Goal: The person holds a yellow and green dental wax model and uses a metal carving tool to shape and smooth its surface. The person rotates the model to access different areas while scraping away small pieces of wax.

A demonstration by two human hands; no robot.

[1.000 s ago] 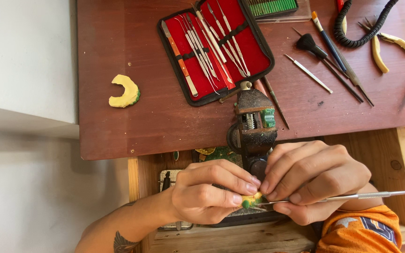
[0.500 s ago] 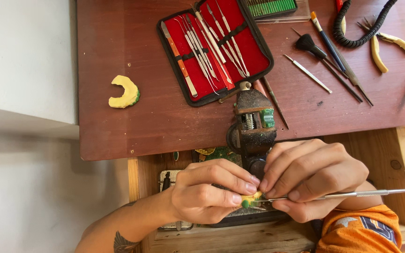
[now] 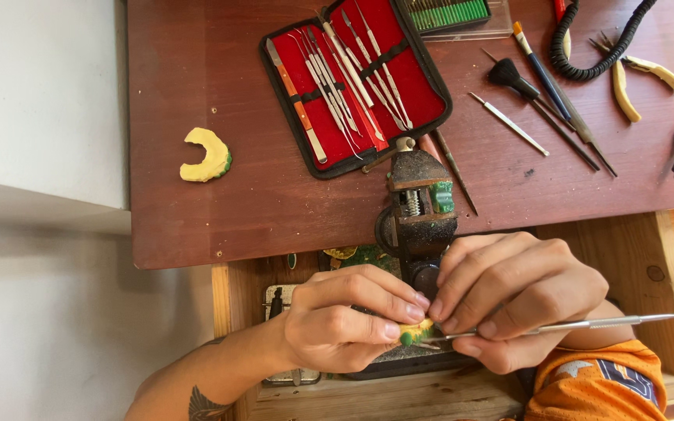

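a dark red-brown wooden table [image 3: 220, 210] fills the upper part of the view, with an open wooden drawer [image 3: 665, 257] below its front edge. on the table lies an open red tool case [image 3: 356, 82] with a black border, holding a row of slim metal picks. a small dark bench vise [image 3: 419, 210] stands at the table edge, just below the case. the left hand [image 3: 337, 316] and the right hand [image 3: 512, 300] meet over the drawer, right under the vise, fingertips nearly touching. to the right of the case lie a black-bristled brush [image 3: 536, 101], a coiled black cord [image 3: 594, 47] and yellow-handled pliers [image 3: 637, 78]. the right hand's fingers are closed around a thin metal pick [image 3: 587, 323], whose tip points left at the piece. far left on the table sits a yellow crescent-shaped piece [image 3: 206, 156] with a green edge. the left hand's thumb and fingers pinch a small yellow-green piece [image 3: 415, 334] between the two hands.
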